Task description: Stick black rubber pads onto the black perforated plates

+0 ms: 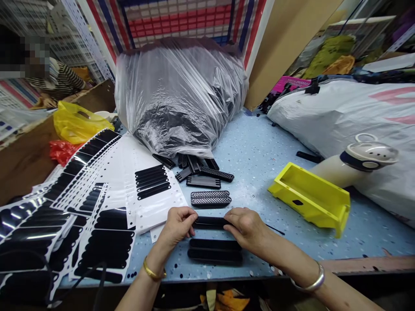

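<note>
My left hand [179, 222] pinches the left end of a long black plastic piece [210, 222] lying low over the blue table. At its other end, my right hand [246, 225] has its fingers closed on the same piece. A thin dark rod [275, 230] sticks out past my right hand; whether that hand holds it is hidden. Nearer me lie two smooth black plastic pieces [214, 250] side by side. Just beyond my hands are two patterned black plastic pieces [210, 198], with a loose pile of similar pieces [204, 175] behind them.
White sheets of black adhesive strips [106, 244] spread over the left side. A big clear plastic bag [181, 95] of black parts stands behind. To the right are a yellow bin [311, 198], a bottle [343, 162] and a white sack [324, 112]. A person [61, 80] sits far left.
</note>
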`<control>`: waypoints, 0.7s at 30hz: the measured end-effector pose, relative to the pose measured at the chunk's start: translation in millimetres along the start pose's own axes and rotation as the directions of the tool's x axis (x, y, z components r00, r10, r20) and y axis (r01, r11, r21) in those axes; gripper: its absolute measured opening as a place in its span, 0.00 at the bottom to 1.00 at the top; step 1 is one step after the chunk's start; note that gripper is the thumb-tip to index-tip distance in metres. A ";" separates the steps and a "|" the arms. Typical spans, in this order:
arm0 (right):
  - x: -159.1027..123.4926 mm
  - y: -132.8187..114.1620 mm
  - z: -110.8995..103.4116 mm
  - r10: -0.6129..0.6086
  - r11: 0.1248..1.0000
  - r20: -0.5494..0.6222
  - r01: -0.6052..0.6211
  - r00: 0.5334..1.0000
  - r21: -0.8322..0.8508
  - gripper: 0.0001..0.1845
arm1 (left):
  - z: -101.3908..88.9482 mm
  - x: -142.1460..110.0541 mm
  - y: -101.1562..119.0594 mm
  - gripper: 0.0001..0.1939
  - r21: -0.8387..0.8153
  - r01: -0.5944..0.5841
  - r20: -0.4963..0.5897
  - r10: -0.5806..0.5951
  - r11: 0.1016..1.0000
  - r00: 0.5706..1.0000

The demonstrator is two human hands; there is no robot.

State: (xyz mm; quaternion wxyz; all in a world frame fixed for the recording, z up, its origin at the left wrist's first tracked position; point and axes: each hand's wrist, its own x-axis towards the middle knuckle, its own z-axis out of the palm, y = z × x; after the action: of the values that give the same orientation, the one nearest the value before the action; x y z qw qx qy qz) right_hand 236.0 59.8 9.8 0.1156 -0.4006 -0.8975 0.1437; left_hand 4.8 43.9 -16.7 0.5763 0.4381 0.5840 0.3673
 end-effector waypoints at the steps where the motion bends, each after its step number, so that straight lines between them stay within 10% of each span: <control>1: -0.2 0.4 0.9 0.001 1.000 -0.004 -0.001 1.000 -0.001 0.07 | -0.3 0.6 -0.5 0.15 -0.003 0.000 0.004 0.000 1.000 1.000; 21: -10.8 18.6 13.4 -0.020 0.976 -0.152 0.053 0.988 0.213 0.10 | 1.9 -2.2 2.5 0.16 0.041 -0.017 -0.027 0.018 0.999 0.999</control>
State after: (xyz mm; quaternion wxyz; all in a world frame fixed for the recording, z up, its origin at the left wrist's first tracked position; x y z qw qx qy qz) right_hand 251.5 61.4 -10.2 0.2280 -0.3787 -0.8726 0.2080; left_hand 6.8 42.5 -13.7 0.5558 0.4498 0.5955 0.3662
